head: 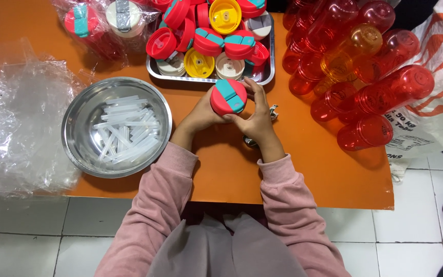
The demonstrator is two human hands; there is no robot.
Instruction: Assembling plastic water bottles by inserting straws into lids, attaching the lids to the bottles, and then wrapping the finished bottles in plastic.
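Note:
Both of my hands hold one red bottle lid with a teal flip cap (228, 96) above the orange table (308, 169). My left hand (199, 115) grips it from the left and below. My right hand (255, 114) wraps it from the right, fingers curled over its far edge. The lid sits just in front of a metal tray (266, 76) piled with several red, yellow and cream lids. A steel bowl (75, 110) of clear plastic straws stands to the left of my left arm.
Several red translucent bottles and one orange one (357, 66) lie heaped at the right on a white woven sack (437, 102). Crumpled clear plastic wrap (16, 118) covers the table's left side, with bagged lids (103, 23) at the back left. White floor tiles show below the table edge.

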